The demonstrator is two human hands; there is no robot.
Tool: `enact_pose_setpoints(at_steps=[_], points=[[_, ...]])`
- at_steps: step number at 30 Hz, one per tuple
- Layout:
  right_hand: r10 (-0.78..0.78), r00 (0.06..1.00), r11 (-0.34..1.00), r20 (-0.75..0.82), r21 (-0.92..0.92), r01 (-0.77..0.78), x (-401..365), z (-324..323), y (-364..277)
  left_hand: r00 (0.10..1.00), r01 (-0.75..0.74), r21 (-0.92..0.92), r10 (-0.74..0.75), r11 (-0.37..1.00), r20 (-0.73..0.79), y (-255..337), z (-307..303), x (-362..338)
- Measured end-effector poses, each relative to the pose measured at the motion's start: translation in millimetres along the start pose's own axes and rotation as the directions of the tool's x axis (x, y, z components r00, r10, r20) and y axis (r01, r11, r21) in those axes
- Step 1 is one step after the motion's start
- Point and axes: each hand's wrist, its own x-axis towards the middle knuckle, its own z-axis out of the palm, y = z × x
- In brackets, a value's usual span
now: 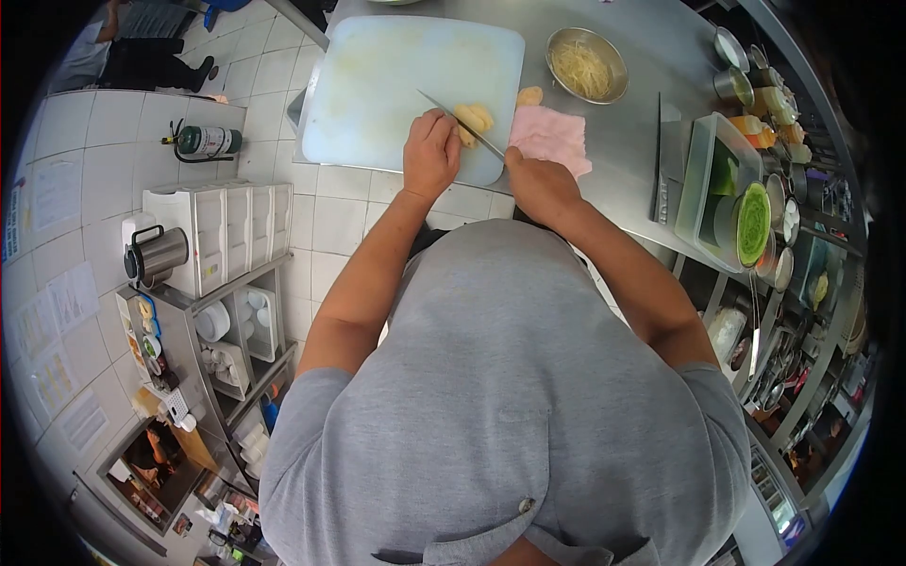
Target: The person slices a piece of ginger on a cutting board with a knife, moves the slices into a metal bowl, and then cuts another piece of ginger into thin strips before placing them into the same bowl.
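Slicing seems in hand, upper centre of the frame.
Right hand [543, 185] grips the knife [486, 143] across yellow pieces [475, 117] on the cutting board [387, 85]; left hand [432, 151] curls beside it, hold unclear. The next stroke likely calls for steady, guarded pressure.

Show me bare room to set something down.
Free: the cutting board left of the left hand; the steel counter just right of the metal bowl and pink cloth. Crowded: around the knife and yellow pieces, and the plastic container.
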Motion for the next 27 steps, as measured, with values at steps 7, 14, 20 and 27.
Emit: enact_pose_setpoints(at_steps=[7, 14, 20, 27], points=[[0.024, 0.997, 1.000, 0.078, 0.000, -0.024, -48.7, -46.2, -14.4, 0.998, -0.025, -0.013, 0.025, 1.000, -0.058, -2.6, 4.6, -2.2], [0.022, 0.997, 1.000, 0.079, 0.009, -0.023, -41.2, -30.0, -5.5, 0.999, -0.003, -0.037, 0.001, 0.999, -0.045, -3.6, 2.9, -2.0], [0.021, 0.997, 1.000, 0.081, 0.003, -0.021, -26.3, -14.3, -1.9, 0.999, 0.004, -0.039, -0.005, 0.999, -0.034, -3.2, 1.8, -2.6], [0.012, 1.000, 0.999, -0.006, 0.035, -0.012, 13.6, 25.2, 3.0, 0.999, -0.022, 0.012, 0.022, 1.000, -0.029, 2.4, -4.6, -2.1]])
